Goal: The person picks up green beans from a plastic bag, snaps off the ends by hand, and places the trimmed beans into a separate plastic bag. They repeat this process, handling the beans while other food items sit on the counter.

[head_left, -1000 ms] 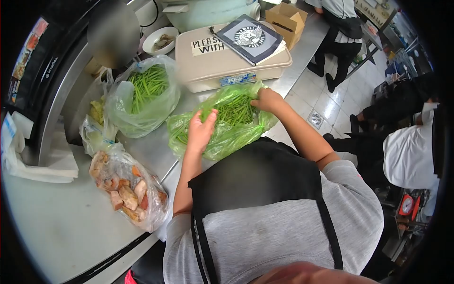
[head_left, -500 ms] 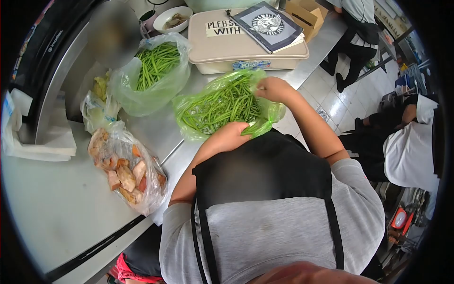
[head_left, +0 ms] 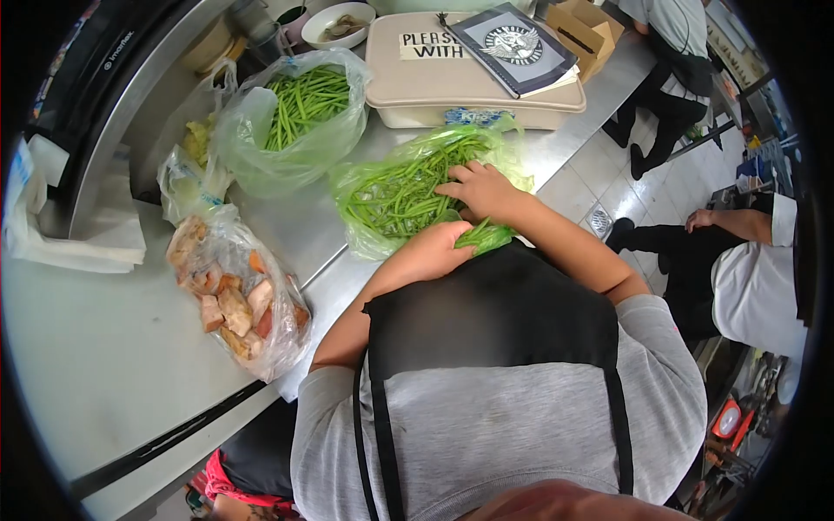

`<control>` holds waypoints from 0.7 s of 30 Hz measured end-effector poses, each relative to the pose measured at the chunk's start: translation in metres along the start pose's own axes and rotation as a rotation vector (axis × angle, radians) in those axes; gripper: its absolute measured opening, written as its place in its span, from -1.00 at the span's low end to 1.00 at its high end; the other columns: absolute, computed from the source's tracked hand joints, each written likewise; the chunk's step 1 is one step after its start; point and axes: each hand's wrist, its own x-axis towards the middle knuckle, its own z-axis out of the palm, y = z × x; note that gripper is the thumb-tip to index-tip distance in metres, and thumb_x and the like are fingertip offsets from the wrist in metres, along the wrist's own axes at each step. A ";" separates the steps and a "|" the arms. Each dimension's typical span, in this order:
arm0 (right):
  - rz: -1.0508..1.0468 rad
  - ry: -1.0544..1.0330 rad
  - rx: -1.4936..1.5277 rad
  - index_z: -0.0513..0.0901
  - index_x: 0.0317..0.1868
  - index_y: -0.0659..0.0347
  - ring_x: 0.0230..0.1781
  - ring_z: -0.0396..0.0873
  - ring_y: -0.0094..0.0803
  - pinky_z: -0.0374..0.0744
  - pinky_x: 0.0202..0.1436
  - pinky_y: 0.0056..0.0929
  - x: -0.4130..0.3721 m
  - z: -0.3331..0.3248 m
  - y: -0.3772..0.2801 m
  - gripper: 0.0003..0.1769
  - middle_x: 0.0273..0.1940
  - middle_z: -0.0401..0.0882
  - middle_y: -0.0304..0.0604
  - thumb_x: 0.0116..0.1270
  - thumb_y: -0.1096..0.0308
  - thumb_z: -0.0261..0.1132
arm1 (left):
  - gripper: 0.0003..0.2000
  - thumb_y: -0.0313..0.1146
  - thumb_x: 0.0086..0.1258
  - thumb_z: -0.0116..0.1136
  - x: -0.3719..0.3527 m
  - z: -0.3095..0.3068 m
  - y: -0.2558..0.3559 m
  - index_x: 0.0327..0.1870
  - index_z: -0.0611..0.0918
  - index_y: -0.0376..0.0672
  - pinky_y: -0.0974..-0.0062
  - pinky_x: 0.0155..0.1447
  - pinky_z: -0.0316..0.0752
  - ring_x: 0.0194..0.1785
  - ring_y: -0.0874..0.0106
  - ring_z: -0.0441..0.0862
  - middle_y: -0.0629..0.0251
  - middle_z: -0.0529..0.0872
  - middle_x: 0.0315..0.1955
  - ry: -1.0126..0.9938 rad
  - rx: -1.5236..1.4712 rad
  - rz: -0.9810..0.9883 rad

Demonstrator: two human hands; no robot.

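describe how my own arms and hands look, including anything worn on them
The left hand and right hand show no gloves, rings or bracelets. Both forearms are uncovered, below short grey sleeves.

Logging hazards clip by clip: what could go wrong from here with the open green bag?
Spilling: the green bag lies open near the worktop's edge, so a tug by the left-hand grip might tip out some long green vegetables.

Tearing: the plastic looks thin, and the right-hand grip is among the vegetables; a snag might split it.
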 end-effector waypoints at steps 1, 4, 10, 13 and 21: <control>0.051 -0.067 -0.033 0.51 -0.17 -0.06 -0.09 0.34 -0.24 0.38 -0.10 -0.34 -0.001 -0.004 -0.001 -0.60 -0.15 0.38 -0.21 -0.14 0.32 0.27 | -0.74 -0.36 0.13 0.02 -0.002 -0.001 0.003 -0.19 0.45 -0.30 0.44 -0.19 0.35 -0.31 0.31 0.51 0.08 0.56 -0.40 -0.003 0.003 -0.018; 0.156 -0.170 0.054 0.51 -0.15 -0.04 -0.10 0.38 -0.23 0.39 -0.10 -0.31 0.006 -0.006 0.003 -0.62 -0.17 0.40 -0.19 -0.07 0.26 0.24 | -0.72 -0.34 0.14 0.03 -0.005 0.001 -0.002 -0.17 0.44 -0.30 0.44 -0.18 0.36 -0.30 0.30 0.51 0.08 0.56 -0.36 -0.013 0.052 -0.016; 0.155 0.010 0.364 0.51 -0.20 0.07 -0.26 0.47 -0.21 0.44 -0.23 -0.31 0.016 -0.017 0.009 -0.71 -0.34 0.45 -0.11 -0.01 0.28 0.19 | -0.70 -0.35 0.14 0.04 -0.005 0.007 -0.009 -0.13 0.41 -0.30 0.44 -0.18 0.35 -0.27 0.32 0.50 0.09 0.54 -0.35 0.091 0.018 -0.020; 0.199 0.140 0.006 0.54 -0.36 0.12 -0.34 0.48 -0.21 0.44 -0.30 -0.31 0.016 -0.016 0.003 -0.81 -0.43 0.46 -0.12 -0.04 0.30 0.18 | -0.70 -0.38 0.13 0.06 -0.007 0.008 -0.010 -0.13 0.41 -0.31 0.48 -0.16 0.34 -0.24 0.40 0.46 0.13 0.52 -0.32 0.158 -0.054 -0.058; -0.207 0.147 0.108 0.56 -0.54 0.04 -0.28 0.42 -0.29 0.41 -0.24 -0.33 0.036 0.010 -0.006 -0.92 -0.38 0.45 -0.21 -0.06 0.32 0.13 | -0.69 -0.36 0.08 0.12 -0.007 0.005 -0.012 -0.18 0.44 -0.32 0.56 -0.18 0.33 -0.29 0.49 0.44 0.18 0.54 -0.34 0.115 -0.088 -0.010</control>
